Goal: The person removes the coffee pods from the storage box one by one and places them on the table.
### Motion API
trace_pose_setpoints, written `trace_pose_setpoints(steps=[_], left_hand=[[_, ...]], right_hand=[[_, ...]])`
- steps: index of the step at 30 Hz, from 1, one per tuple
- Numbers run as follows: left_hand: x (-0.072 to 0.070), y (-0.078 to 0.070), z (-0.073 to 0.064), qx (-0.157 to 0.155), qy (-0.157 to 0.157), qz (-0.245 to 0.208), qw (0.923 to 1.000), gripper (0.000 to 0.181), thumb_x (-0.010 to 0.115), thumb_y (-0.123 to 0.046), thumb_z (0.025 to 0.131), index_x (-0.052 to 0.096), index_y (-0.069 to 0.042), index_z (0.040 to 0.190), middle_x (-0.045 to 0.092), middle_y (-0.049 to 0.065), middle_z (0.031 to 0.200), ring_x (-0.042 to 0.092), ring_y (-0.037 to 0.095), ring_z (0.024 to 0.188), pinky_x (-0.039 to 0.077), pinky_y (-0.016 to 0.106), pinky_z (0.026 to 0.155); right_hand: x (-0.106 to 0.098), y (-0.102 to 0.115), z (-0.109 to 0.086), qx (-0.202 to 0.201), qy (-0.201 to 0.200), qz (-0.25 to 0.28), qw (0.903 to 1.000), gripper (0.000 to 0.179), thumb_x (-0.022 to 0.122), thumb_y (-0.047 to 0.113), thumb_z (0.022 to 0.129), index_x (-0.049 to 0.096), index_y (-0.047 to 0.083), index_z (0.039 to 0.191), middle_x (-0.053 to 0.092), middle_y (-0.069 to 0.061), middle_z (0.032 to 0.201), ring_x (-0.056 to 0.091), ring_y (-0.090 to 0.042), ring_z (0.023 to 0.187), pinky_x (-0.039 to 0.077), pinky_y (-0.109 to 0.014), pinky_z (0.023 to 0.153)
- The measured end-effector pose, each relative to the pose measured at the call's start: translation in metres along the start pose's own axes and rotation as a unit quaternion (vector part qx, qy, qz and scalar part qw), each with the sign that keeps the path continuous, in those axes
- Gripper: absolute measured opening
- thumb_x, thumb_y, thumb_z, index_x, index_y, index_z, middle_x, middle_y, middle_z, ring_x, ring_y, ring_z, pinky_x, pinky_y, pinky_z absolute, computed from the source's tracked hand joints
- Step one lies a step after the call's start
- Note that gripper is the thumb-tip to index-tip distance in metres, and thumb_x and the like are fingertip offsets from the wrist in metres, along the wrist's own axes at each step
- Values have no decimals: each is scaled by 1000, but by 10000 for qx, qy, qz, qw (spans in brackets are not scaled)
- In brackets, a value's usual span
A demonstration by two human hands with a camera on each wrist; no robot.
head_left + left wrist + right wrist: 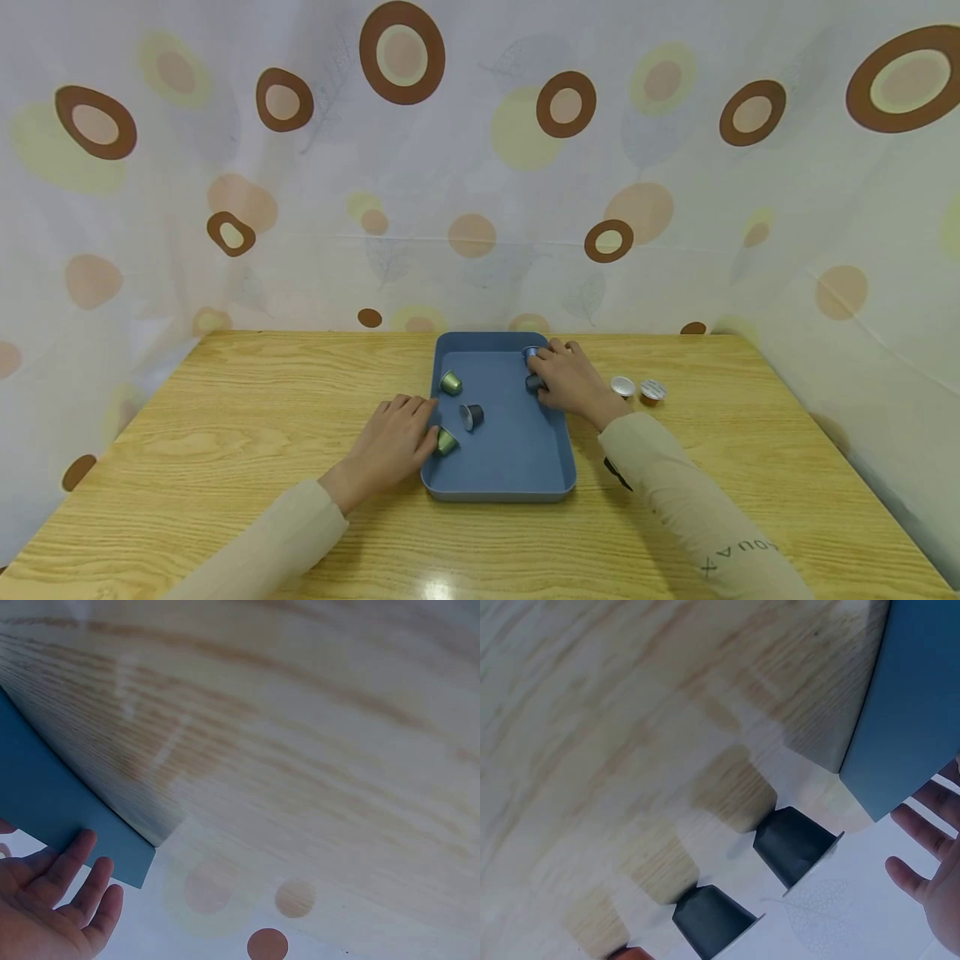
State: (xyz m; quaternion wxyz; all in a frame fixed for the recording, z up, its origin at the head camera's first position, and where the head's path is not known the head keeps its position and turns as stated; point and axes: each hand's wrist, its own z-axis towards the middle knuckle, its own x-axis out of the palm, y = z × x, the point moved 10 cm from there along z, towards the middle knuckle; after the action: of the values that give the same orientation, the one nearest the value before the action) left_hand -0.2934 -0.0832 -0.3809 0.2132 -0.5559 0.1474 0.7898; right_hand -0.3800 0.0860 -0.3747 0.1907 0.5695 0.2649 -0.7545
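Blue tray (510,458) on wood surface (255,408), w/ at least 5 coffee capsules (452,382) in it. Our left hand (392,437) has fairly straight, relaxed fingers at the left rim, thumb by the near green capsule (446,441); no clear grip. Our right hand (570,380) reaches over the far-right rim, fingers bent nr the dark blue capsule (533,382) & light blue capsule (531,352); tips hidden, can't tell if we've got either. Risks: tray nudge could roll the tipped dark grey capsule (472,417); right sleeve (697,508) might catch the lidded capsules (652,391) outside.
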Motion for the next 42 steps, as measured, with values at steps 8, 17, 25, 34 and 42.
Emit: trace_pose_setpoints(steps=[8,17,25,34,42], left_hand=[[1,0,-1,-8,27,73,10000,40,46,-30,93,56,-5,123,62,6,113,55,23,104,46,38,86],[1,0,0,-48,104,73,9999,41,44,-30,94,55,-5,124,62,6,114,55,24,105,46,38,87],[2,1,0,-51,119,46,9999,41,45,-31,93,55,-6,123,62,6,113,55,23,105,46,38,86],[3,1,0,-56,122,53,9999,41,46,-31,93,55,-6,124,62,6,113,55,23,105,46,38,87],[3,2,0,-70,117,24,9999,40,46,-31,93,55,-6,124,62,6,113,55,23,105,46,38,87]], right_hand=[[-4,4,0,-112,-49,83,9999,24,66,26,79,59,14,99,58,-4,100,49,-26,96,39,-50,88],[-21,12,-2,-352,-426,-61,9985,29,69,28,78,60,15,101,59,-3,101,51,-25,99,40,-49,88],[-33,14,-4,-442,-453,-124,9979,30,71,29,76,59,15,100,59,-2,98,51,-24,100,40,-47,90],[-50,17,-12,-649,-719,-320,9948,30,71,29,75,58,15,98,59,-3,97,50,-23,95,42,-46,86],[-52,7,-20,-529,-646,-275,9961,28,68,29,77,60,14,99,59,-3,98,49,-24,95,42,-47,87]])
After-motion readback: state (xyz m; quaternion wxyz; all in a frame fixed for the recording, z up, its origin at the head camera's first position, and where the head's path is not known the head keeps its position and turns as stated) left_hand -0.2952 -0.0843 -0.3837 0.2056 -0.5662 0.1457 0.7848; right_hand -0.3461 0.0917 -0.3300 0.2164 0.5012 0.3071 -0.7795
